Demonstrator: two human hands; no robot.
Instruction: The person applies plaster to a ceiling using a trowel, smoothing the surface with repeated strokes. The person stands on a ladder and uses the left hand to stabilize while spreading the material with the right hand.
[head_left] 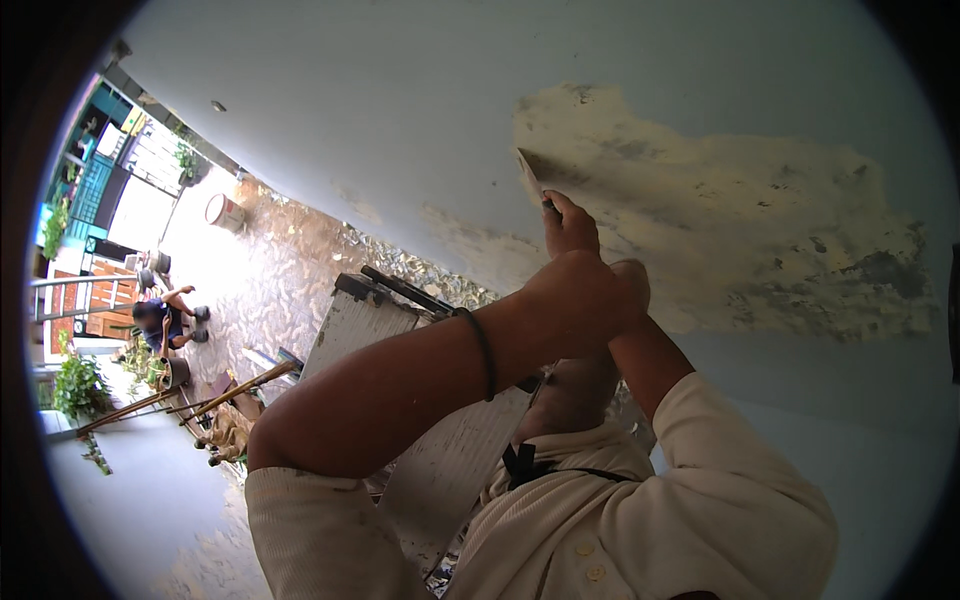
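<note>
My right hand is closed round the dark handle of a putty knife. The knife's flat blade lies against the pale blue-grey wall, at the left edge of a cream filler patch. Rough grey spots mark this patch, mostly toward the right. My left hand crosses in front of my right forearm and appears clasped round the right wrist; its fingers are mostly hidden. A dark band circles the left wrist.
A weathered white plank lies below my arms. Down at the left, a person sits on the patterned ground. Around there are a white bucket, a ladder, potted plants and wooden poles.
</note>
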